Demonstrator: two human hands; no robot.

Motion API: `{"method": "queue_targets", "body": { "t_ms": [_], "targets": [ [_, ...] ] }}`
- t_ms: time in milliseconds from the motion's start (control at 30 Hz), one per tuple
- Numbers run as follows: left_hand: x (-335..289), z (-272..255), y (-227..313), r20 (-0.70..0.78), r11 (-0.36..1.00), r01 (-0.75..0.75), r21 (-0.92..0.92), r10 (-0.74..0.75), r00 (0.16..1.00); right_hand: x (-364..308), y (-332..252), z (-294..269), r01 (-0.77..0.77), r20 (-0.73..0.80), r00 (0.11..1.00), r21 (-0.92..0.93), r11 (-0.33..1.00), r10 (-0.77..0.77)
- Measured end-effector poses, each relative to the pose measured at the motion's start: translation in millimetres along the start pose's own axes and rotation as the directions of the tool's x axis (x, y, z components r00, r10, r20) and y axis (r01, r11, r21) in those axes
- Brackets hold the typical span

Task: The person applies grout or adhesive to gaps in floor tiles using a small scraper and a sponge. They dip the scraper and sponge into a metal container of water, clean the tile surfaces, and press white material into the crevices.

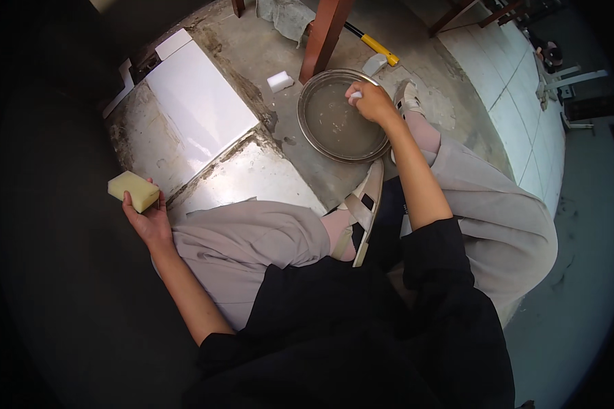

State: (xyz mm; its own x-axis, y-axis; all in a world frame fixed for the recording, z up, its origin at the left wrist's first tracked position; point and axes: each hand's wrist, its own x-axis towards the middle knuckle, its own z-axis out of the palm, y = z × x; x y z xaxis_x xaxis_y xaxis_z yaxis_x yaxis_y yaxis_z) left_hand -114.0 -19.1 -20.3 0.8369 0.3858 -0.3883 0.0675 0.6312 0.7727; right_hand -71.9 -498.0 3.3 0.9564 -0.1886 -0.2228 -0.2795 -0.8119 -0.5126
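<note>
My left hand point(150, 217) is out at the left, its fingers and thumb closed round a pale yellow sponge point(134, 191). Over the far right rim of a round metal basin point(305, 141), my right hand point(373, 103) is closed, and a small white piece point(357, 96) shows between its fingers. Most of that piece is hidden by the fingers, so its kind cannot be told. Murky grey water point(341, 123) with light specks fills the basin. A glossy white tile point(208, 95) lies on the floor ahead, between my two hands and left of the basin.
A white block point(280, 81) sits on the concrete left of the basin. Behind the basin stand a reddish-brown post point(324, 41), a grey lump point(375, 65) and a yellow-handled tool point(381, 50). Rough, broken edges border the dull tiles point(245, 177) near my knee. My feet flank the basin.
</note>
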Motion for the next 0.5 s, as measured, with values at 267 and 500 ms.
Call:
{"method": "queue_targets", "body": {
  "t_ms": [267,500],
  "targets": [
    [6.6,-3.7,4.2,0.047,1.000,-0.006,-0.004,0.006,0.999,8.7,-12.5,-4.5,0.231,0.301,0.943,-0.278,0.933,-0.144],
    [8.4,-4.3,3.3,0.050,1.000,0.002,-0.002,-0.002,0.999,6.0,-8.1,13.4,0.257,0.311,0.934,-0.242,0.936,-0.176]
  ]
}}
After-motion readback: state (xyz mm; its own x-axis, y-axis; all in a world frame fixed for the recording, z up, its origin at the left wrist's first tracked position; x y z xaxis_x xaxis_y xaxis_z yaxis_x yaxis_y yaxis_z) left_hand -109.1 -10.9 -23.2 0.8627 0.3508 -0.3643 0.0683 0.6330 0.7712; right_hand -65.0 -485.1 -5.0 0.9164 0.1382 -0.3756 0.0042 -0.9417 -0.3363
